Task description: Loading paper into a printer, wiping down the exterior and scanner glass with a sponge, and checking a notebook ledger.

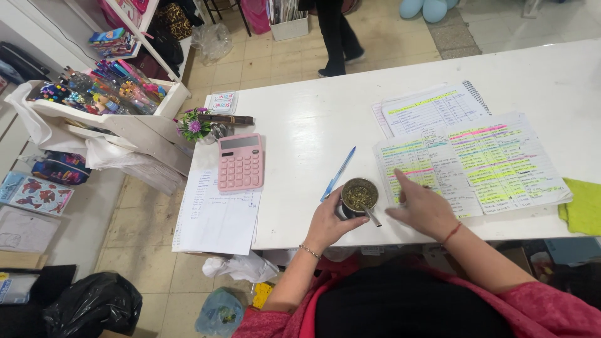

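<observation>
1. Our left hand is wrapped around a small metal cup filled with green-brown herb; the fingers are clamped on the cup's left side and the thumb lies against its near side.
2. The cup stands on the white counter, close to the near edge and roughly midway along it. A metal straw leans out of the cup toward the near edge.
3. Our right hand lies palm down just to the right of the cup. Its fingers are slightly apart and hold nothing; the fingertips rest on the near left corner of the handwritten sheets, which are marked with coloured highlighter.
4. A spiral notebook lies partly under those sheets, toward the far edge.
5. A blue pen lies on the counter just beyond the left hand, slanted toward the far right, apart from the cup.
6. A pink calculator sits near the left edge. Its near end rests on a sheet of paper that overhangs the near left corner.
7. A small pot of purple flowers stands at the left edge, beyond the calculator.
8. A green cloth lies at the near edge, far right.
9. Another person's legs are visible on the tiled floor beyond the counter.
</observation>
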